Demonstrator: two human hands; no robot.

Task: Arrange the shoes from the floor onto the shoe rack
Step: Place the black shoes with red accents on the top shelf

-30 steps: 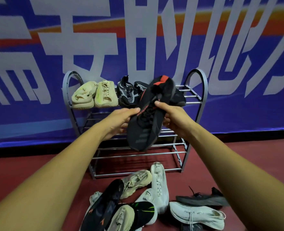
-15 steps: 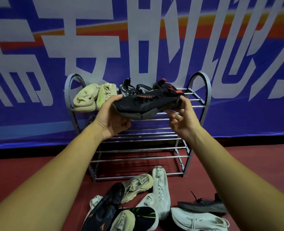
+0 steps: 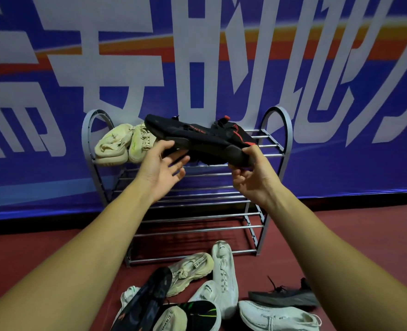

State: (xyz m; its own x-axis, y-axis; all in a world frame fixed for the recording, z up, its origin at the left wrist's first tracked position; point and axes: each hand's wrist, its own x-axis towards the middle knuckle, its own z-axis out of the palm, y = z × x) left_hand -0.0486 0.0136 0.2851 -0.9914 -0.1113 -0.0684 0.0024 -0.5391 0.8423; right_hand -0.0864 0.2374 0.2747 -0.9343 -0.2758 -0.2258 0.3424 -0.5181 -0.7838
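Observation:
A black shoe with red trim [image 3: 197, 139] lies sideways over the top shelf of the grey metal shoe rack [image 3: 279, 130]. My right hand [image 3: 252, 173] pinches its heel end from below. My left hand [image 3: 164, 166] is open just under its toe end, fingers spread, barely touching the sole. A second black-and-red shoe [image 3: 233, 130] sits on the top shelf behind it. A pair of cream shoes [image 3: 123, 144] rests at the shelf's left. Whatever stands behind the held shoe is hidden.
Several shoes lie piled on the red floor in front of the rack: a beige one [image 3: 192, 271], white ones [image 3: 224, 278], a dark grey one [image 3: 286, 297] and black soles [image 3: 145, 302]. The rack's lower shelves [image 3: 197, 218] hold nothing. A blue banner wall [image 3: 341, 139] stands behind.
The black shoe has swung from hanging toe-down to lying flat, then risen onto the top shelf. My left hand has let go of the toe and opened; my right hand keeps the heel.

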